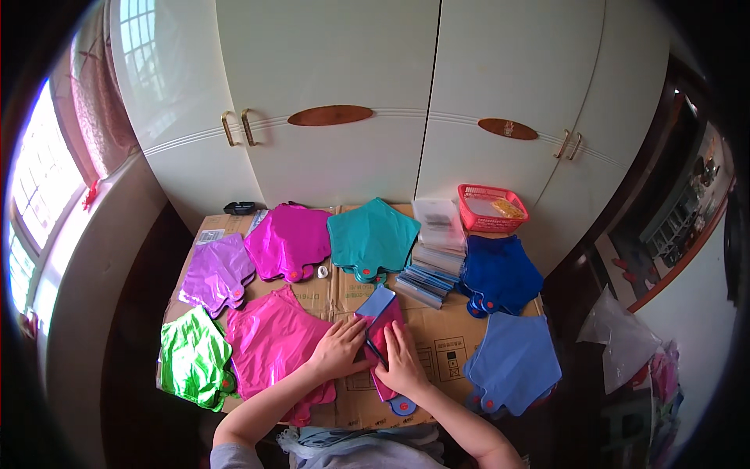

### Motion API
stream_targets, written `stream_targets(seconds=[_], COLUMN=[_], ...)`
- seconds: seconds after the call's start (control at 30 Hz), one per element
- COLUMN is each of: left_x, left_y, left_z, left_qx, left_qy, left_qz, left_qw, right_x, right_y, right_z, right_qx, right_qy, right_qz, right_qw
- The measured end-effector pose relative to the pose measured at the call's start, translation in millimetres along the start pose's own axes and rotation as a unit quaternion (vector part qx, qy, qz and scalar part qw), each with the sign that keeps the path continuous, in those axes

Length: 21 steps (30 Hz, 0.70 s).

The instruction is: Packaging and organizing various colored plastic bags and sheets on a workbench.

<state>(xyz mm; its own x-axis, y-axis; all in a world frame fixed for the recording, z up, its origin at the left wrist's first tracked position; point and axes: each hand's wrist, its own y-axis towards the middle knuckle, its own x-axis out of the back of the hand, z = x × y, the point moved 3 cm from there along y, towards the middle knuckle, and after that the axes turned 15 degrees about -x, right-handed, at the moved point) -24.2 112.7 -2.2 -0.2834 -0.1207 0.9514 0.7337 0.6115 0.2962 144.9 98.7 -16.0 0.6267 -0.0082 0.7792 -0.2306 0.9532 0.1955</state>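
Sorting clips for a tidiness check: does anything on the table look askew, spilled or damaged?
Nothing looks plainly spilled or damaged. The stack of flat packets, left of the dark blue pile, looks askew: its edges fan out unevenly. A small white object sits oddly alone between the magenta pile and the teal pile.

A bundle [380, 334] lies front centre on cardboard [437, 328], between a left sheet stack [269, 336] and a right sheet stack [516, 359]; packets [432, 266] lie behind, left of a basket [497, 224].

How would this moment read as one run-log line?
left hand: on folded pink-and-blue piece | right hand: on same piece | beneath: cardboard | beyond: teal stack, red basket
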Motion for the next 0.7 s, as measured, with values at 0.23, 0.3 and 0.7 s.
stream_targets(seconds=[0.23, 0.3, 0.7], left_x=[3, 5, 1], left_y=[2, 3, 11], left_z=[-9, -11, -26], left_qx=[-0.015, -0.018, -0.036], left_qy=[0.030, 0.041, 0.044], left_qz=[0.065, 0.085, 0.107], left_qw=[0.997, 0.995, 0.993], right_x=[-5, -5, 9], right_y=[0, 0, 7], right_z=[-10, -9, -21], right_qx=[-0.014, -0.016, -0.080], right_qy=[0.009, 0.010, 0.172], right_qz=[0.012, 0.014, 0.040], right_qw=[1.000, 1.000, 0.981])
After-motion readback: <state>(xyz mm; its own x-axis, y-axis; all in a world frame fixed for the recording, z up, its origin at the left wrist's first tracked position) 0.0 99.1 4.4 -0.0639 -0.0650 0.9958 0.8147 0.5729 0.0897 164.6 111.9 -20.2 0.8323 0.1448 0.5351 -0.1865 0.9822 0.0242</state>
